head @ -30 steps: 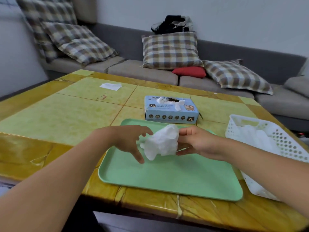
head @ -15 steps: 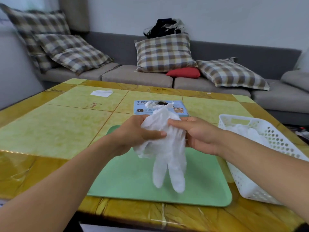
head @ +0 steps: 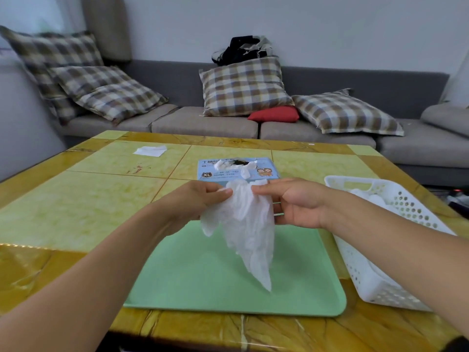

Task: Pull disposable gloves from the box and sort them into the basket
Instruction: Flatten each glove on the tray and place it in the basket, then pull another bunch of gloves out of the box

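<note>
White glove point(head: 243, 224) pinched by left hand point(head: 195, 201) and right hand point(head: 291, 204) above green tray point(head: 203, 280), hiding box point(head: 237, 168) front; basket point(head: 375, 250) right.

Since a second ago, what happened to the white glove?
The glove went from a crumpled ball to hanging open over the tray. The left hand, which wasn't holding it, now pinches its top alongside the right hand. Box and basket stayed put.
</note>
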`<state>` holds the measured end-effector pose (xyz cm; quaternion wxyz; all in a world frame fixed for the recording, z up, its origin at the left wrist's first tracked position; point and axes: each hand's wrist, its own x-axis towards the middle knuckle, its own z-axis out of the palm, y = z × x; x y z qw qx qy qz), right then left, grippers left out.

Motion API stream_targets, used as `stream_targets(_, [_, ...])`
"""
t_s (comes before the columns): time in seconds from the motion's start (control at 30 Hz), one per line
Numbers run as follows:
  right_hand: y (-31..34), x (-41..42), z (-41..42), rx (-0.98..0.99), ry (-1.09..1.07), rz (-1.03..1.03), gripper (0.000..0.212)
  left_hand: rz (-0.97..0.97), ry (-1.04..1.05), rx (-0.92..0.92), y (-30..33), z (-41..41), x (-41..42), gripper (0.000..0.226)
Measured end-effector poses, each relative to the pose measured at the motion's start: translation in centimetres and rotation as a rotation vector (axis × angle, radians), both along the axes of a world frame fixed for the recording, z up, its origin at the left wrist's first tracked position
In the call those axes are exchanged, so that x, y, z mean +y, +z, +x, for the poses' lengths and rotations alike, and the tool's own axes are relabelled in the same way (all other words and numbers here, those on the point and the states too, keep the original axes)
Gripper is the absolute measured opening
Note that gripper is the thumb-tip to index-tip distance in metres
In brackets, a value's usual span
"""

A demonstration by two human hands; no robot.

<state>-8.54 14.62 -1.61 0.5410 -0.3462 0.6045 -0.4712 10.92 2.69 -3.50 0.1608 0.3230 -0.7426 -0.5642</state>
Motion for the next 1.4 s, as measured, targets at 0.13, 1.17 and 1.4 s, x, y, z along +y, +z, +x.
stream_targets(0.13, [2.0,-1.3,-0.7,0.112,-0.216,-0.392,0.013,-0.165,0.236,0.421,1.6,-2.1,-0.1,0.015])
stream_targets(1.17, [2.5,-13.7,-0.6,1.043,-0.195,0.050,0.043,-0.870,-0.003,-0.447,-3.5,0.1,-6.8,0.087])
stream_targets(1.4, [1.5,-19.9,1.2,1.302,0.165,0.503,0.064,-0.827,-0.102,-0.525,-5.5,-0.2,-8.5,0.086])
